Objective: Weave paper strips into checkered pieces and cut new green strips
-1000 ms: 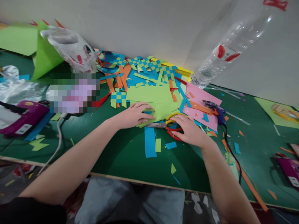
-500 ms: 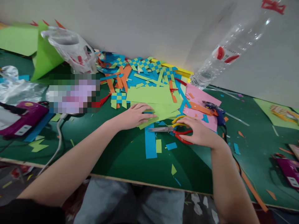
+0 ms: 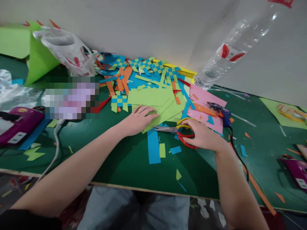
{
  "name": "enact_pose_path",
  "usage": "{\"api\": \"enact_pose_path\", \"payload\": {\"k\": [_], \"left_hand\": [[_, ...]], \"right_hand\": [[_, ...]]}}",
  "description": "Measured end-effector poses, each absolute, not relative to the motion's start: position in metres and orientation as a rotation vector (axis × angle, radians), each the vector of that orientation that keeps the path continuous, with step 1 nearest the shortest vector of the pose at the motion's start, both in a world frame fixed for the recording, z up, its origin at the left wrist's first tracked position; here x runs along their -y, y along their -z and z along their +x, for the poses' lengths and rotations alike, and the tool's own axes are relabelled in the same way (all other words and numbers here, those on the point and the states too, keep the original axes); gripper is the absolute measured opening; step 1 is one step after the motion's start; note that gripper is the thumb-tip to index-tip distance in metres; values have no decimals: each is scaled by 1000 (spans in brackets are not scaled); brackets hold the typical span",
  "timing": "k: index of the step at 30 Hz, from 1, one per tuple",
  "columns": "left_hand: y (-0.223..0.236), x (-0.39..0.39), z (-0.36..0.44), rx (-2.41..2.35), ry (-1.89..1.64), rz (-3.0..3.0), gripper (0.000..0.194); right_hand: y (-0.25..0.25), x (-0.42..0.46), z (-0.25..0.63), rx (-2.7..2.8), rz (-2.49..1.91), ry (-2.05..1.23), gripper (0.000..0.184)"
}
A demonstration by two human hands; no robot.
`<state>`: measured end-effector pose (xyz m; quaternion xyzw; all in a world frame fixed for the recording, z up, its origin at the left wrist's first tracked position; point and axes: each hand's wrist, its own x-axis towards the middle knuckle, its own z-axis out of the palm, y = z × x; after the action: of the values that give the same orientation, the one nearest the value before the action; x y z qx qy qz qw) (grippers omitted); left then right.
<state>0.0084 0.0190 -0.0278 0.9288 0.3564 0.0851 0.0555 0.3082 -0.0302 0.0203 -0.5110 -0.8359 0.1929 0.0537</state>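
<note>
My left hand [image 3: 140, 122] is on a piece of light green paper [image 3: 165, 111], fingers over its near left edge; this piece lies slanted on other green sheets. The thumb is partly hidden. In my right hand [image 3: 203, 135] are scissors [image 3: 169, 129] with yellow and red handles, blades pointing left and nearly closed. The blade tips lie just above a blue paper strip [image 3: 153, 148]. A small green rectangle [image 3: 162, 150] and a blue scrap [image 3: 175, 149] lie beside the strip.
Behind my hands are woven blue-green paper pieces [image 3: 119, 101] and orange strips. Pink paper [image 3: 207, 119] and a glue gun [image 3: 226, 118] with a black cord lie right. A clear bottle [image 3: 230, 52] leans at the wall. A phone [image 3: 74, 99] with a cable and a plastic bag [image 3: 67, 48] are left.
The green paper under my left fingers has shifted and turned, its edge now slanting up to the right. The scissors stay in my right hand. The view has shifted slightly.
</note>
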Motion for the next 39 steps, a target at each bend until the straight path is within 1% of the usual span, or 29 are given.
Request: {"api": "enact_pose_path", "payload": {"k": [5,11,24,32,39], "left_hand": [[28,-20,7,-1079,-183,2859,48],[26,-20,8,-1060,-222,2854,47],[28,-23,8,-1045,-256,2819,43],[31,-26,8,-1053,-329,2798,44],[31,-26,7,-1109,-306,2779,49]], "right_hand": [[-17,28,304,2569,-1585,-560,37],[-14,28,304,2574,-1547,-563,35],[-15,29,300,2634,-1417,-346,40],[-9,25,298,2648,-1400,-405,45],[-7,26,295,2663,-1373,-414,43]]}}
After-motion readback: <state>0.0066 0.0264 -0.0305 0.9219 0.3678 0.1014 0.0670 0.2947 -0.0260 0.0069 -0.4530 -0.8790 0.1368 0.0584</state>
